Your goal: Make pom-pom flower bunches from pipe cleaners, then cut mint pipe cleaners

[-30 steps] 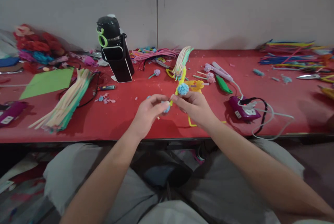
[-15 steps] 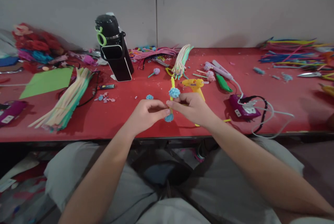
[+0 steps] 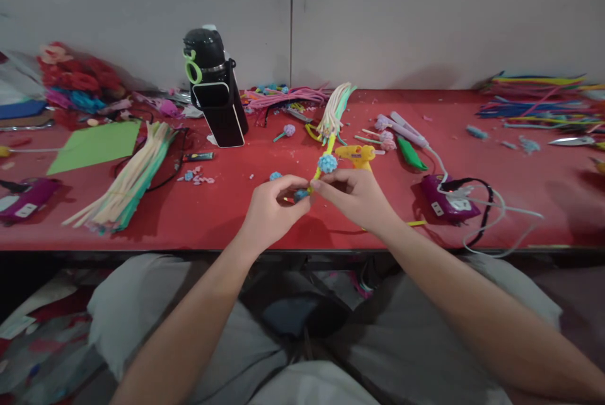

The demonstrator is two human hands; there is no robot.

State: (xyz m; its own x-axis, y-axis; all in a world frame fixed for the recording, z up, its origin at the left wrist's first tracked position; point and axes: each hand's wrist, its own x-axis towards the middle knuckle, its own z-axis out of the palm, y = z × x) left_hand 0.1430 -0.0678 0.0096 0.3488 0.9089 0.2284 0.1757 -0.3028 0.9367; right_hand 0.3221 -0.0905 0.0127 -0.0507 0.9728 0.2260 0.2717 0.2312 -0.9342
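Both hands meet above the red table, close to its front edge. My left hand (image 3: 276, 210) is closed in a pinch at the lower part of a yellow pipe cleaner stem (image 3: 316, 174), where a small blue fluffy ball (image 3: 300, 194) shows between the fingers. My right hand (image 3: 362, 196) pinches the same stem just above, thumb and forefinger together. Higher up the stem sits a larger blue fluffy ball (image 3: 327, 163). Another blue ball (image 3: 275, 176) lies behind my left hand. Beyond my right hand rests a yellow glue gun (image 3: 355, 153), partly hidden.
Pipe cleaner bundles lie at left (image 3: 127, 175) and back middle (image 3: 336, 112). A black bottle (image 3: 220, 109) stands behind. Purple power sockets (image 3: 449, 200) with looping cables are at right, beside a green object (image 3: 410, 153) and a lilac tool (image 3: 409, 129). Scissors (image 3: 571, 141) lie far right.
The stem has tilted, its top leaning right, and the lower blue ball has risen and swung left into my left fingers. The whole view has shifted slightly.
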